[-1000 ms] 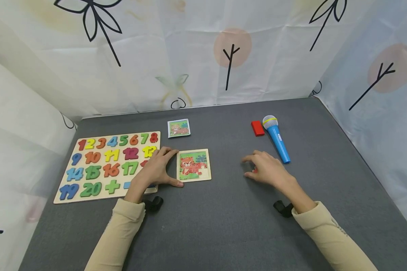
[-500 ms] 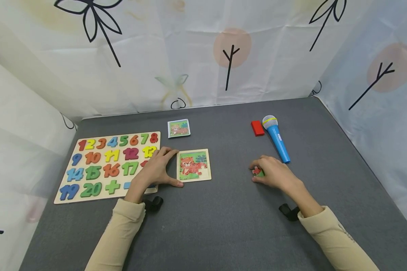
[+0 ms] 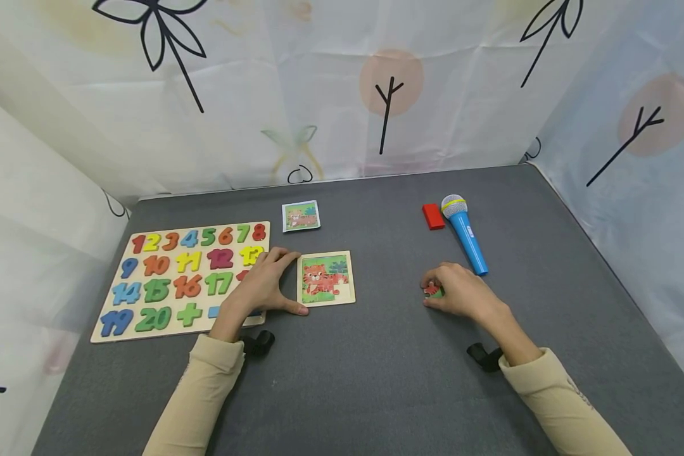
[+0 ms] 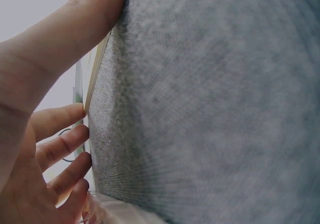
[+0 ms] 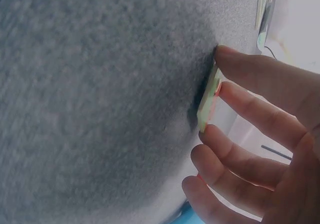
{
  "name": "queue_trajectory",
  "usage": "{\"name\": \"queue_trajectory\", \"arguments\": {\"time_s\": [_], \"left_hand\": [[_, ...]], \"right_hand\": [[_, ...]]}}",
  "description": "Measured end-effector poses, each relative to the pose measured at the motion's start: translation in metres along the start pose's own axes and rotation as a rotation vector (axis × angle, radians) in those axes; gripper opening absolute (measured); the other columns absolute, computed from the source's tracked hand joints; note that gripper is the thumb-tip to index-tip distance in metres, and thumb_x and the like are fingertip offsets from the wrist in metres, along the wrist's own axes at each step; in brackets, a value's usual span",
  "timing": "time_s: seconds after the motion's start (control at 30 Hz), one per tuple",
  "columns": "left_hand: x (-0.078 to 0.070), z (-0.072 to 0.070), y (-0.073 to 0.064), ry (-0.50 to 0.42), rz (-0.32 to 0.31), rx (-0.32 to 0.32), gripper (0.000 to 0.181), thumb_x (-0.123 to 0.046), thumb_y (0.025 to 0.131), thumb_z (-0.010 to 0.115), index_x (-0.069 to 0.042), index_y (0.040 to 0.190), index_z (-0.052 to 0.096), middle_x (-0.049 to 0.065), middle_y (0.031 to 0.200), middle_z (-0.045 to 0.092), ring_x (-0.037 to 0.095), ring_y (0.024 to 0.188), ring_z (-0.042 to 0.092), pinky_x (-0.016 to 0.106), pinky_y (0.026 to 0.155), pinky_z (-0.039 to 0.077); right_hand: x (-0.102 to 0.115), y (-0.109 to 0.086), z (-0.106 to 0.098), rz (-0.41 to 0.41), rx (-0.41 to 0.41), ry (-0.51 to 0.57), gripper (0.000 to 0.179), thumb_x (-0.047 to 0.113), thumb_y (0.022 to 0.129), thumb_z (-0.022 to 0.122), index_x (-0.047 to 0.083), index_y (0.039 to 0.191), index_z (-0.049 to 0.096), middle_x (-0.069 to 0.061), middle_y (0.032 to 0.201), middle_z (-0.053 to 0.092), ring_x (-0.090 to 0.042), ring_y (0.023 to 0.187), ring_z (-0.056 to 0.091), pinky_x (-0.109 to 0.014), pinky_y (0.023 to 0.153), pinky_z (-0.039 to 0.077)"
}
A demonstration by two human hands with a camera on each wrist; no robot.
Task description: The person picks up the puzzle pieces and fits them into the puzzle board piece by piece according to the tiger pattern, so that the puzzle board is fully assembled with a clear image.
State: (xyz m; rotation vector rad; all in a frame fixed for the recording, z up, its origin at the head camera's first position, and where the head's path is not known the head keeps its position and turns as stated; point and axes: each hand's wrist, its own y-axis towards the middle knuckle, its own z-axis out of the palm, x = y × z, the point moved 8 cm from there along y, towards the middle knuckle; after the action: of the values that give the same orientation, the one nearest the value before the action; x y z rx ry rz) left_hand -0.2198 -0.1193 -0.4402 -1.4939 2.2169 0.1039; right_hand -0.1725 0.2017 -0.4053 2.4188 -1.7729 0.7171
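A small square jigsaw puzzle board (image 3: 350, 299) with a cartoon tiger picture lies on the table, its lower right part bare wood. Along its left side rests my left hand (image 3: 264, 282), thumb at the near corner and index finger at the far one, spread rather than curled. Further right, my right hand (image 3: 458, 289) pinches a red and green puzzle piece (image 3: 435, 291) low over the table. In the right wrist view the thumb and fingers are at opposite ends of the piece (image 5: 206, 107), which tilts up from the cloth; the fingers partly hide its face.
A wooden number board (image 3: 168, 288) lies at left, partly under the left hand and wrist. Behind the puzzle lies a tiger picture card (image 3: 301, 216). A red block (image 3: 432, 216) and a blue toy microphone (image 3: 467, 237) lie beyond the right hand.
My right hand has shifted slightly right and toward me and curled closer, bringing the puzzle piece more into view; it has hardly moved over the last half second. My left hand stays put.
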Motion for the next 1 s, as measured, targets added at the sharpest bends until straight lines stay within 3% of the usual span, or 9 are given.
{"name": "queue_trajectory", "arguments": {"time_s": [0.5, 0.83, 1.0], "left_hand": [[0.0, -0.001, 0.0, 0.007, 0.01, -0.006, 0.119, -0.058, 0.06, 0.095, -0.01, 0.155, 0.042, 0.02, 0.152, 0.042, 0.043, 0.137, 0.041, 0.062, 0.111, 0.042], [-0.001, -0.001, 0.0, 0.002, 0.01, -0.005, 0.119, -0.057, 0.06, 0.095, -0.01, 0.156, 0.042, 0.02, 0.153, 0.042, 0.043, 0.138, 0.041, 0.062, 0.112, 0.042], [-0.002, -0.001, -0.001, 0.004, 0.01, -0.003, 0.119, -0.057, 0.06, 0.095, -0.01, 0.156, 0.042, 0.02, 0.153, 0.041, 0.043, 0.138, 0.041, 0.062, 0.112, 0.042]], "right_hand": [[0.037, 0.017, -0.001, -0.059, -0.04, -0.018, 0.025, 0.021, 0.086, 0.082, 0.008, 0.107, 0.077, -0.008, 0.101, 0.07, -0.021, 0.091, 0.061, -0.042, 0.078, 0.054], [0.075, 0.034, 0.005, -0.098, -0.016, -0.024, 0.027, 0.023, 0.086, 0.084, 0.011, 0.108, 0.077, -0.006, 0.101, 0.068, -0.018, 0.089, 0.059, -0.033, 0.072, 0.052], [0.096, 0.046, 0.015, -0.118, 0.01, -0.02, 0.029, 0.025, 0.086, 0.084, 0.012, 0.11, 0.076, -0.005, 0.098, 0.066, -0.015, 0.083, 0.055, -0.026, 0.063, 0.045]]}}
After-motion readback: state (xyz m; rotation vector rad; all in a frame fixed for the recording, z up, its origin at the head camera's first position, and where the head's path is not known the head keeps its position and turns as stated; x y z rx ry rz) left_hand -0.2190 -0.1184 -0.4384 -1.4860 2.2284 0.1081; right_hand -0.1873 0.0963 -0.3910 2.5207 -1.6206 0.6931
